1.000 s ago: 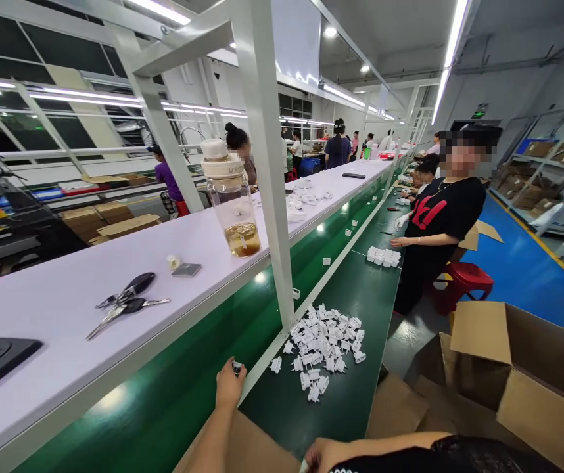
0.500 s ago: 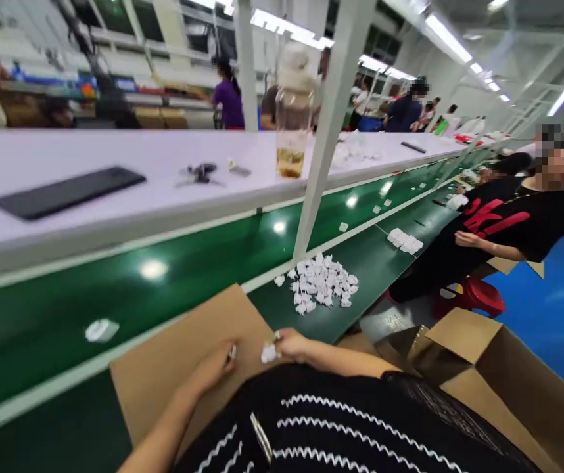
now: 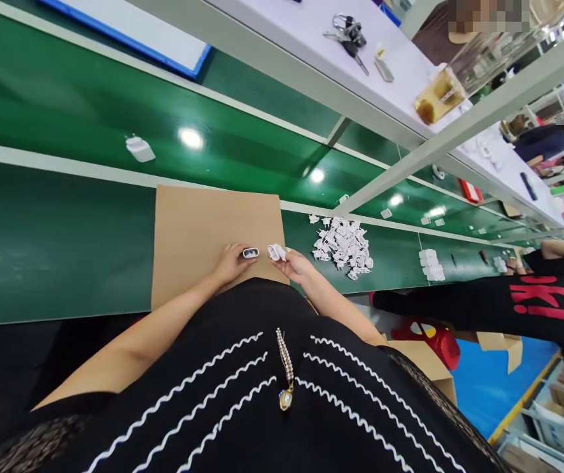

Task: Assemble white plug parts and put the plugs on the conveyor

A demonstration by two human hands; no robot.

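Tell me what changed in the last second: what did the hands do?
The left hand drew back from the belt's edge to the cardboard, holding a small dark-faced part. The right hand came up from the lap with a white part, and the two now nearly meet. The view tipped down. The pile of white parts stayed put, and so did the keys on the shelf.

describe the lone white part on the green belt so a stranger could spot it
Start at the cardboard sheet before the person, then look up and left across the pale rail onto the far green belt. One white part lies alone there, unlike the heaped pile at right.
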